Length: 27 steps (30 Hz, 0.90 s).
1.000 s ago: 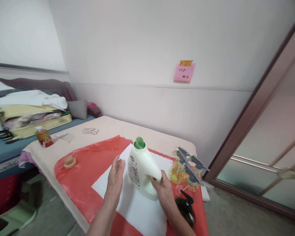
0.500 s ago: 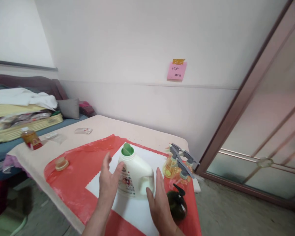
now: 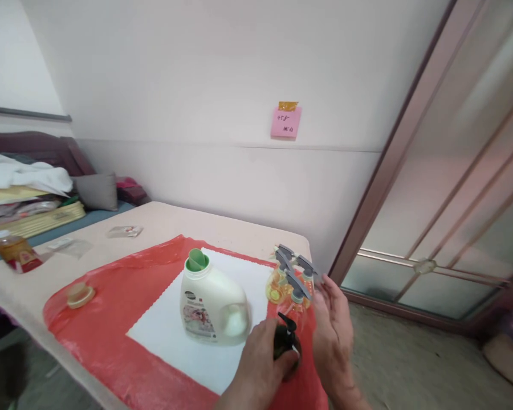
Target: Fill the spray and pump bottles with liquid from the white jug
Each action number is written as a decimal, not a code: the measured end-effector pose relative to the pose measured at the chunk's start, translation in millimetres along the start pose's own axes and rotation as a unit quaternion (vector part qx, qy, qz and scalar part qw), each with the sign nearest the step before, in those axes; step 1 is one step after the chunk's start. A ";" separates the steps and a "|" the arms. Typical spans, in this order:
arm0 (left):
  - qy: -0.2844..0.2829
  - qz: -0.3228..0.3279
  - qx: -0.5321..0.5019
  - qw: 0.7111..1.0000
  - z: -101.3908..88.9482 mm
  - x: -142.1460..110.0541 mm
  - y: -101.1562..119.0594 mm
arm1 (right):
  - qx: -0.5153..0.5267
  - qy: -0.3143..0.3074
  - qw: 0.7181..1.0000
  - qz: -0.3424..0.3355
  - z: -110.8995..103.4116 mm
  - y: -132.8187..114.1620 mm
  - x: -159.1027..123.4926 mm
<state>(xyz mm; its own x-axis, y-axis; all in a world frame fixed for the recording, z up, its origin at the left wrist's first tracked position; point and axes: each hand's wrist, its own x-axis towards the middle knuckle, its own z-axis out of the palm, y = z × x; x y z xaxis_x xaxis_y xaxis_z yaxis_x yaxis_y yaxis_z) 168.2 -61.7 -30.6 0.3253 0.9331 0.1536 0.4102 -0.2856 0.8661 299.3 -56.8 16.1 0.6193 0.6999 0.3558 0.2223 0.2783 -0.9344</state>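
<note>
My left hand [image 3: 260, 361] is curled round a dark green pump bottle [image 3: 294, 369] with a black pump head, at the near right of the red sheet; part of the bottle is hidden behind my fingers. My right hand [image 3: 334, 333] is upright at the right table edge with fingers extended, beside several clear spray bottles [image 3: 291, 309] with grey trigger heads. Whether it touches them I cannot tell. A large pale jug [image 3: 216, 304] with a green spout stands upright on a white sheet [image 3: 162, 336], left of my left hand.
Red plastic [image 3: 106, 341] covers part of the table under the white sheet. A tan lid-like piece [image 3: 80, 294] lies on its left side. Farther left are an amber bottle [image 3: 19, 253] and a clear packet [image 3: 125, 231]. A pink note [image 3: 286, 122] is taped to the wall.
Both hands have moved from either side of the jug to the right-hand bottles. My left hand has closed round the pump bottle. The view has turned right.
</note>
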 end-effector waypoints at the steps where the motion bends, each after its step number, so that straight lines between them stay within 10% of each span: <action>1: -0.020 -0.015 -0.005 1.000 9.4 4.4 -1.6 | 0.012 -0.003 0.999 0.043 0.4 -2.4 2.0; 8: -0.005 -0.045 0.025 0.999 42.0 22.4 3.0 | 0.024 -0.085 0.992 0.091 -6.3 -11.5 0.6; 18: 0.247 0.018 -0.192 0.950 -58.0 -4.2 43.1 | 0.178 -0.194 0.937 0.231 -3.9 2.1 4.3; 21: 0.260 -0.017 -0.267 0.928 -75.6 -2.5 44.0 | 0.271 -0.304 0.850 0.333 12.8 0.6 -21.2; 25: 0.277 -0.044 -0.335 0.900 -84.9 -1.8 37.3 | 0.442 -0.411 0.640 0.476 26.9 -1.7 -50.8; 27: 0.284 -0.033 -0.349 0.893 -89.7 -3.0 35.4 | 0.457 -0.427 0.605 0.493 30.2 -0.8 -56.3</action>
<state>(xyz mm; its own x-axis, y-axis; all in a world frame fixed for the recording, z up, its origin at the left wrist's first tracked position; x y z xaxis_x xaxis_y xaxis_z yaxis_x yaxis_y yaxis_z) 105.3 -55.0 42.3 -0.2450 0.9600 0.1354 -0.2828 -0.2043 0.9372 241.5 -76.5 -2.6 -0.5897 0.7983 -0.1223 -0.6896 -0.5766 -0.4383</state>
